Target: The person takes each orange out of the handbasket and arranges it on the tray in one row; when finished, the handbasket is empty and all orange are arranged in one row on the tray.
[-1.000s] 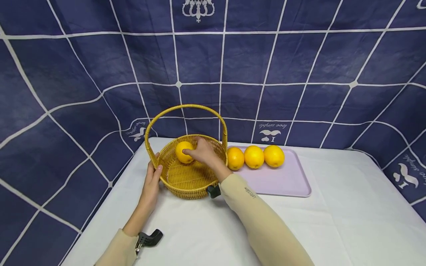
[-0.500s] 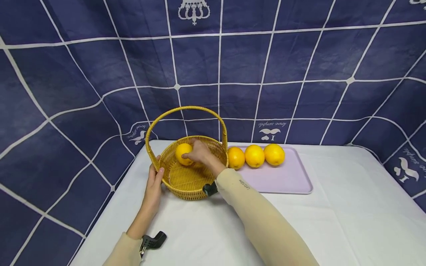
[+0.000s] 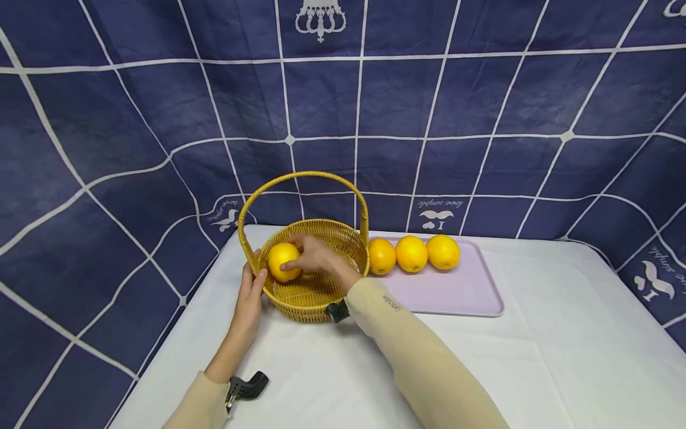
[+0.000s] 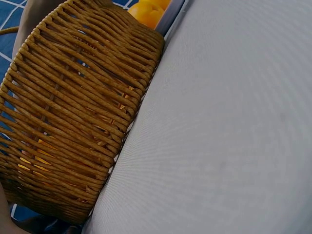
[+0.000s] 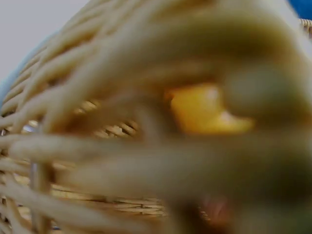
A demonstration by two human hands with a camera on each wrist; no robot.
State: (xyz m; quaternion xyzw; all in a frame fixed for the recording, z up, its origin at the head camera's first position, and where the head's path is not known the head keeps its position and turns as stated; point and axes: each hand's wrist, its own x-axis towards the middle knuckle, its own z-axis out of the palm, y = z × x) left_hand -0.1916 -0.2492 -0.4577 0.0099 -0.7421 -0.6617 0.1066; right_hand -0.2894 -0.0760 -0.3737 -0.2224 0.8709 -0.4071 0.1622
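Observation:
A golden wicker basket (image 3: 300, 311) with a tall arched handle stands on the white cloth. My left hand (image 3: 248, 307) grips its left rim, the thumb on top near the handle's foot. Inside, my right hand (image 3: 317, 255) holds an orange (image 3: 280, 262) against the basket's left side, thumb in front and fingers behind. In the left wrist view the woven wall (image 4: 73, 97) fills much of the picture, and a bit of that hand shows at the lower left edge. Through blurred weave, the right wrist view shows part of the orange (image 5: 197, 107).
Right of the basket lies a pale purple tray (image 3: 445, 292). Along its back edge sit three oranges in a row: a left one (image 3: 382, 256), a middle one (image 3: 411, 254) and a right one (image 3: 443, 252). A blue checked curtain (image 3: 455, 101) hangs behind.
My right hand has shifted the orange left inside the basket, to the side wall by my left hand. The left hand keeps its grip on the rim; the tray's oranges stay put.

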